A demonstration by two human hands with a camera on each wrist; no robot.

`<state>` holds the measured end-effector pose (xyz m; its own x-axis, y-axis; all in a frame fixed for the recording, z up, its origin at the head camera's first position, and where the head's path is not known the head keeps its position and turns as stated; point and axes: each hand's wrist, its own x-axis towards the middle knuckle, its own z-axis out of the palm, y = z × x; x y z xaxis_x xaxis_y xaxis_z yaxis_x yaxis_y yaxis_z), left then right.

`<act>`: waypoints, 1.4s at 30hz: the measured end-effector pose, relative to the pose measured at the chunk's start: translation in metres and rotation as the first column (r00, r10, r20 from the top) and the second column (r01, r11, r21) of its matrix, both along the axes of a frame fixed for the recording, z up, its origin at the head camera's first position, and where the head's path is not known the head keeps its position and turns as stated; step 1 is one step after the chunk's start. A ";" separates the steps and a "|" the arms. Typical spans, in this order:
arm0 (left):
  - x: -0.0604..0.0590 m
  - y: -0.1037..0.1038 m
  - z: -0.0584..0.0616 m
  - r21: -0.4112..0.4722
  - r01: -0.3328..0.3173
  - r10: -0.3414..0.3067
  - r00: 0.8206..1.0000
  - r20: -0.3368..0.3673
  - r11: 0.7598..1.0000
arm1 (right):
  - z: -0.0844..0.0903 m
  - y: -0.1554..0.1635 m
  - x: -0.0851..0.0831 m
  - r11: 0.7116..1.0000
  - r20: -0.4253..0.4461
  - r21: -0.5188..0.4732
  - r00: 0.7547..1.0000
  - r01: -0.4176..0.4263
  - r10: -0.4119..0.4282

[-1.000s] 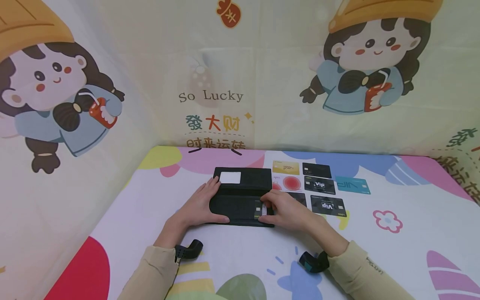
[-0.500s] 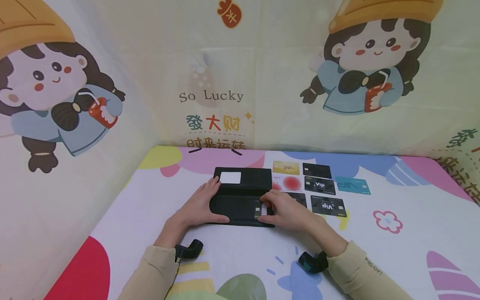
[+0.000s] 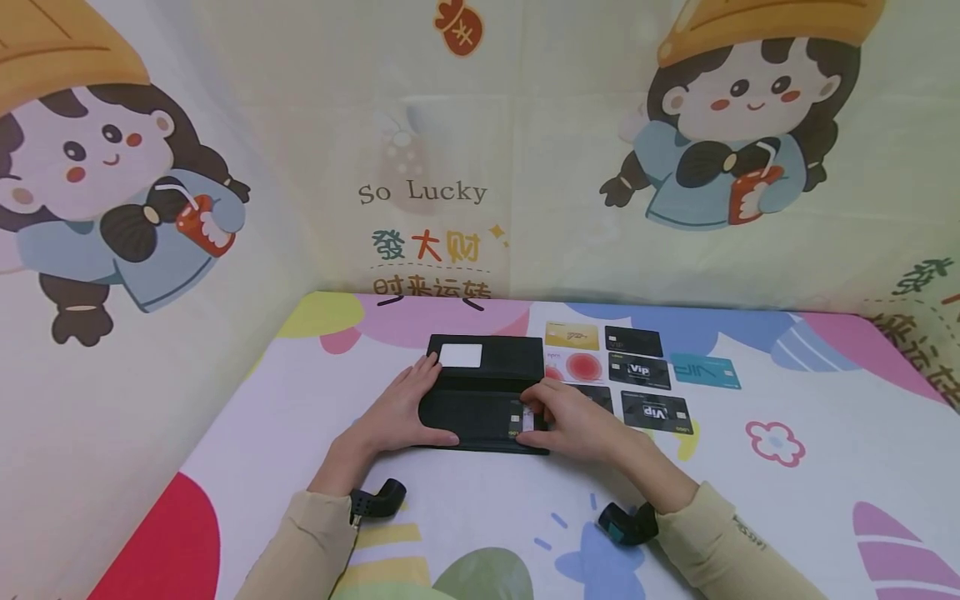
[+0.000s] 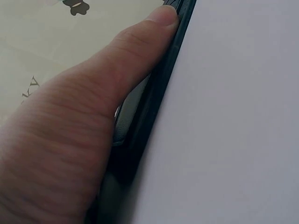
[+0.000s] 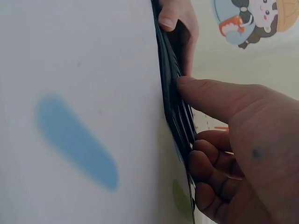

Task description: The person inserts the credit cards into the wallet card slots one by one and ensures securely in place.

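A black wallet [image 3: 465, 414] lies unfolded on the table, with a white patch [image 3: 461, 356] on its far half. Over its left end my left hand [image 3: 400, 408] rests with fingers spread, its thumb [image 4: 135, 51] along the near edge. Near the wallet's right end, a dark bank card [image 3: 515, 419] with a chip shows on the near half. My right hand [image 3: 576, 422] pinches this card's right end between thumb and curled fingers. In the right wrist view, the thumb [image 5: 205, 93] lies at the wallet's layered edge, fingers bent below it.
Right of the wallet several cards lie in rows: a gold card [image 3: 572, 335], a red-and-white card [image 3: 583, 367], black cards such as the VIP card [image 3: 640, 370], and a teal card [image 3: 707, 371]. A patterned cloth [image 3: 480, 517] covers the table; a printed curtain [image 3: 540, 167] hangs behind.
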<state>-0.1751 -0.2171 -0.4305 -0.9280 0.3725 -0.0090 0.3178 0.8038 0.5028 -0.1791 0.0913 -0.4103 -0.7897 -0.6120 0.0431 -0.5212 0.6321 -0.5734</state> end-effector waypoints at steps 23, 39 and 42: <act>0.001 0.000 0.002 -0.003 0.006 -0.006 1.000 0.006 1.000 | -0.003 0.028 0.002 0.995 -0.008 -0.104 1.000 0.007 -0.008; 0.000 0.000 0.001 -0.001 0.005 -0.005 1.000 -0.005 1.000 | 0.001 0.051 0.001 0.992 -0.035 -0.106 0.997 0.069 -0.073; 0.000 0.000 0.000 -0.002 0.006 -0.006 1.000 -0.010 1.000 | 0.002 0.056 0.000 0.991 -0.049 -0.109 0.995 0.082 -0.088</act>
